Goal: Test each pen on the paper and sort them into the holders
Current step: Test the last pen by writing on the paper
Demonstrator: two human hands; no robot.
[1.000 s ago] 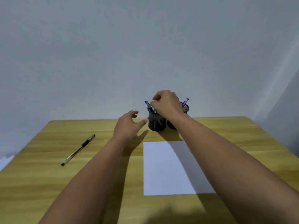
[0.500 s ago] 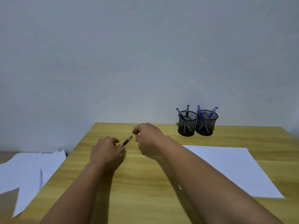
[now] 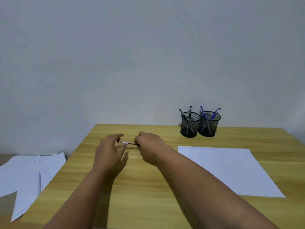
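Observation:
A slim pen [image 3: 127,142] with a dark barrel and a white label is held level just above the wooden table [image 3: 148,195]. My right hand [image 3: 149,145] is shut on its right end. My left hand [image 3: 109,151] is beside its left end, fingers spread and loose around the tip. A white sheet of paper [image 3: 227,169] lies to the right of my hands. At the back stand two black mesh holders: the left holder [image 3: 189,128] has black pens, the right holder [image 3: 208,128] has blue pens.
Several loose white sheets [image 3: 24,176] lie lower down, off the table's left edge. A plain grey wall rises right behind the table and the holders.
The view has swung left and the holders now sit at the right. My right hand left the holders and took the pen's right end; my left hand loosened its hold on it.

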